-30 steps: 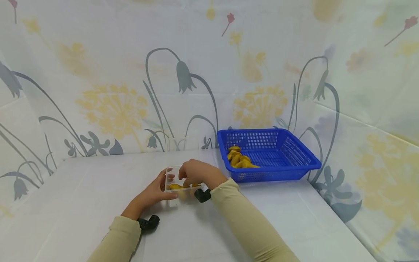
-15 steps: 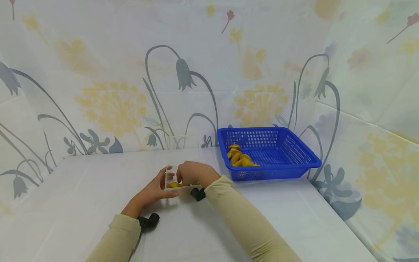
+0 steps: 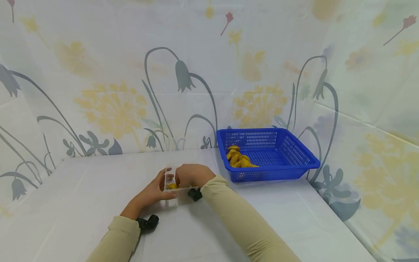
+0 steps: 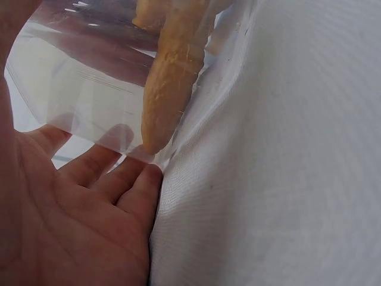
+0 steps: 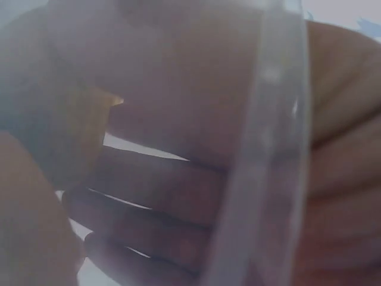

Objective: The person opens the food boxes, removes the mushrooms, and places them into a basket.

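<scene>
My left hand point(image 3: 152, 193) grips a clear plastic box point(image 3: 182, 197) by its left end, thumb across the front wall and fingers behind. Inside the box, yellow lumpy pieces point(image 3: 173, 186) lie near the bottom. The left wrist view shows one long, bumpy, tapered piece point(image 4: 172, 77) through the clear wall, close to the fingertips. My right hand point(image 3: 194, 175) reaches down into the box, its fingertips hidden in the head view. Seen blurred through the plastic in the right wrist view, its thumb and fingers point(image 5: 161, 185) close around a yellowish piece point(image 5: 65, 143).
A blue perforated basket point(image 3: 275, 174) stands at the back right, with several yellow lumpy pieces point(image 3: 237, 158) heaped at its left end. Another clear container point(image 3: 176, 143) stands at the back edge by the flowered curtain. White cloth covers the table point(image 3: 98, 182).
My right hand has moved slightly left and lower into the box, its fingers sinking among the yellow pieces. The left hand keeps its grip on the box in the same place.
</scene>
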### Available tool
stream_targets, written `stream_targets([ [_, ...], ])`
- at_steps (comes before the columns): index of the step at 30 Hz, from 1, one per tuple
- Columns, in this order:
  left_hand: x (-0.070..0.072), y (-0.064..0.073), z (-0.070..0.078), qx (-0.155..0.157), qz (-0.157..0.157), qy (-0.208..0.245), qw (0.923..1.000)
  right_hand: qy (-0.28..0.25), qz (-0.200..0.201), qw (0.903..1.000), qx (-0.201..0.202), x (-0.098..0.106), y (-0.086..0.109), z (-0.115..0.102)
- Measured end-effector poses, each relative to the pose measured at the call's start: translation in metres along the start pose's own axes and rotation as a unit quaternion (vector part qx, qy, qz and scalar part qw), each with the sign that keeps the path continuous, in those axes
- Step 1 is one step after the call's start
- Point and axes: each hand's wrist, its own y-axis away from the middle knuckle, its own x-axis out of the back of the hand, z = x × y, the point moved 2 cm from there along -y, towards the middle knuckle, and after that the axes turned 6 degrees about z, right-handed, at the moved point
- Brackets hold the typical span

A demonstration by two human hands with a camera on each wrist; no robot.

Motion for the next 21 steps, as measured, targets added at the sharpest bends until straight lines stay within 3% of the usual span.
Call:
stream_targets([
  [10,0.0,0.0,-0.001,-0.005,0.001,-0.003,1.0,-0.016,-0.01,0.9998,-0.002,0.003,0.001,0.005],
  [21,0.001,0.001,0.001,0.021,0.01,-0.034,0.9992,-0.09,0.014,0.9957,-0.016,0.014,0.011,0.011],
])
